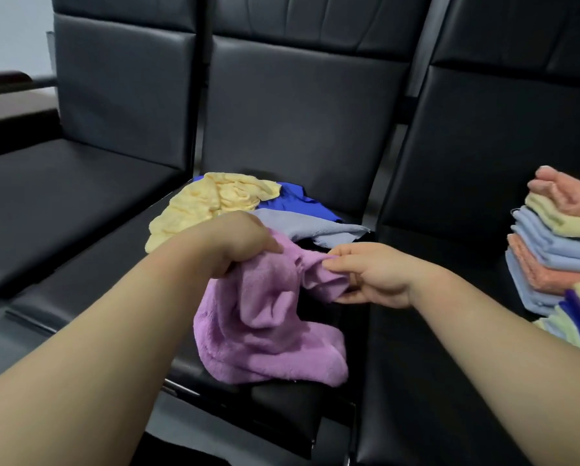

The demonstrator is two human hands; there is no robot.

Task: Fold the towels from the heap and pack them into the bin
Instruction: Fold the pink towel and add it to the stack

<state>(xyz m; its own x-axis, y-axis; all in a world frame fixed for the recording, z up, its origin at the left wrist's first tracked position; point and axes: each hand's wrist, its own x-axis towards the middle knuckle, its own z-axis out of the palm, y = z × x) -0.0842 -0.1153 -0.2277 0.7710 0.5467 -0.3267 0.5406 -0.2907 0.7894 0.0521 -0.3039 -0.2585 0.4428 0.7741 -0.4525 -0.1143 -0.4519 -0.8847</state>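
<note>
At frame centre, left hand (244,243) gripping purple towel (265,324) in curled fingers, right hand (372,274) pinching its edge; fold not begun. Unfolded heap (208,203) waiting just behind. At right edge, folded stack (544,250) sitting; bin unseen.

Four loose towels: purple (265,331), yellow (197,210), blue (292,200), grey (315,230). One folded stack (544,260), right edge. Hands three: my left (241,243), my right (372,277), other hand (564,193).

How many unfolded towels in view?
4. Purple towel, gripped by left hand and pinched by right hand, front of middle seat; yellow towel back left; royal blue towel back right; grey-blue towel between. Others may lie hidden beneath.
</note>
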